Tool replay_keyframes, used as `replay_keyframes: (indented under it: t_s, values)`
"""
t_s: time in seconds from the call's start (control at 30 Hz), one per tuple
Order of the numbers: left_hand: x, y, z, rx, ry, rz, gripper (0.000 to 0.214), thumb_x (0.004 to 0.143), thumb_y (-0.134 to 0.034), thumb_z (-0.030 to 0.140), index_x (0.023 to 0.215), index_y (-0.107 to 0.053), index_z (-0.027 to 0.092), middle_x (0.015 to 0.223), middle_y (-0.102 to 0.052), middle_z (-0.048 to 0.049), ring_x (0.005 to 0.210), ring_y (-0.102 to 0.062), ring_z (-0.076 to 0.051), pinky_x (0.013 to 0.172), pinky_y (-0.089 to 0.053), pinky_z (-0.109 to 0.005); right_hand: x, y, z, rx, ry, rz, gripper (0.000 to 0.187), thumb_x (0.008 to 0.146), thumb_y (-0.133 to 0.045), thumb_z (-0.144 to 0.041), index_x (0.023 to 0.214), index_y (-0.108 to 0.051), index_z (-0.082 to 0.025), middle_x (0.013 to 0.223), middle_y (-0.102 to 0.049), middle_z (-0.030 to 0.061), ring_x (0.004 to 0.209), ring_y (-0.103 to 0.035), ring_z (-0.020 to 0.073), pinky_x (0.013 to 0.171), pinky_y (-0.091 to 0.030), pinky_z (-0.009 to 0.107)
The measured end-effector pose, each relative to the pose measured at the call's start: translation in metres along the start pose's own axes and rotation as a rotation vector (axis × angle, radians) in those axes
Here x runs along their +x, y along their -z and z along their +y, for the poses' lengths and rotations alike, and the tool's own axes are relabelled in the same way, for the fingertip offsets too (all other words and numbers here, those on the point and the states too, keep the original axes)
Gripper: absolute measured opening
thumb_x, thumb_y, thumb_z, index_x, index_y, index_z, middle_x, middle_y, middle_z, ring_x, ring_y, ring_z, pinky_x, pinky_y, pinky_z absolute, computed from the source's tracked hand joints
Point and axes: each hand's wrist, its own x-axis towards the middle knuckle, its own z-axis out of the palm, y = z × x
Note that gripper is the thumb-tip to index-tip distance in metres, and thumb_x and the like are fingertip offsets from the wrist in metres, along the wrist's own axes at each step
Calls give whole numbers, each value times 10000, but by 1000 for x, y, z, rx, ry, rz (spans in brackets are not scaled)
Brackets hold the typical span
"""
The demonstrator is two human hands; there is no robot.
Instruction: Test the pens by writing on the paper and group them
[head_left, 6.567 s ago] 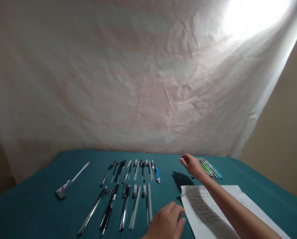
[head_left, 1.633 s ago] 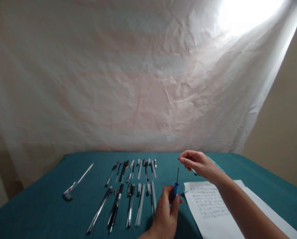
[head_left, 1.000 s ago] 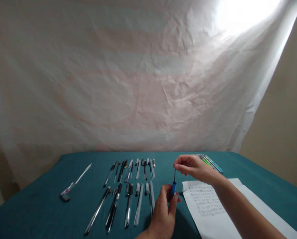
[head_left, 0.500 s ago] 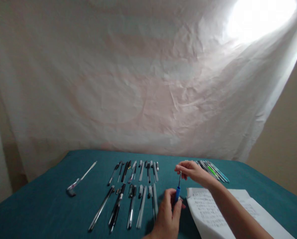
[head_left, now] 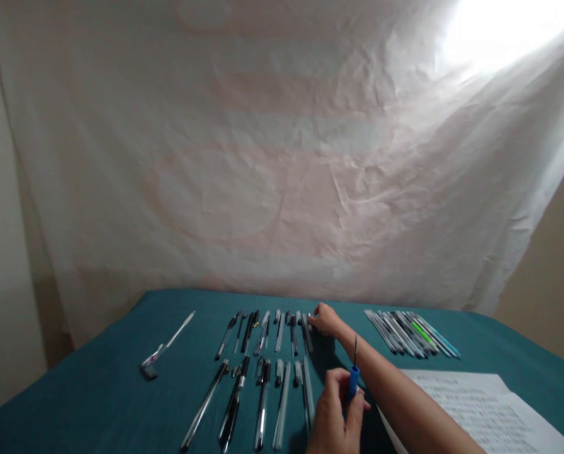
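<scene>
My left hand [head_left: 336, 413], at the bottom of the view, is closed around a blue pen [head_left: 353, 382]. It is held upright, with a thin dark refill or tip sticking out of its top. My right hand [head_left: 326, 320] reaches past it to the right end of the back row of pens. Its fingers are pinched at a small clear pen cap [head_left: 310, 320], mostly covered by the fingertips. Beside it lies a clear pen barrel [head_left: 307, 334]. Clear and black pens with caps next to them form a front row, including a clear barrel [head_left: 282, 407].
A bundle of pens [head_left: 411, 334], one bright green, lies at the right back. Written paper sheets [head_left: 480, 410] lie under my right forearm. At the left is a disassembled pen [head_left: 168, 343] on the green tablecloth [head_left: 97, 384]. A pale sheet [head_left: 263, 157] hangs behind.
My right hand has left the top of the blue pen and moved left and away to the back row's end cap. My left hand still holds the blue pen. The view has shifted slightly.
</scene>
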Motion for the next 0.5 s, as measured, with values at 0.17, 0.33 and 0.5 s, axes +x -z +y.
replay_keyframes:
  t_s: [0.17,0.33,0.5]
  values:
    - [0,-1,-3,12,16,20,267,891,-416,402,1032,-451,178,879,-602,-92,774,-620,-196,731,-470,-319,6,0,-6,-79,-65,-93,267,874,-511,-308,1082,-549,-144,1082,-574,61,899,-585,177,763,-499,354]
    - [0,0,0,-4,11,18,293,886,-415,431,1034,-454,180,860,-605,-83,767,-622,-201,721,-468,-314,-4,10,-6,-66,-63,-79,178,691,-668,-195,548,-623,-98,485,-584,38,538,-594,164,512,-466,255]
    - [-2,1,13,-3,1,-2,261,898,-414,392,1037,-450,174,864,-595,-72,771,-619,-186,732,-461,-305,-38,31,10,128,59,-44,199,611,-642,-183,444,-548,-131,337,-466,-19,386,-489,109,414,-398,211]
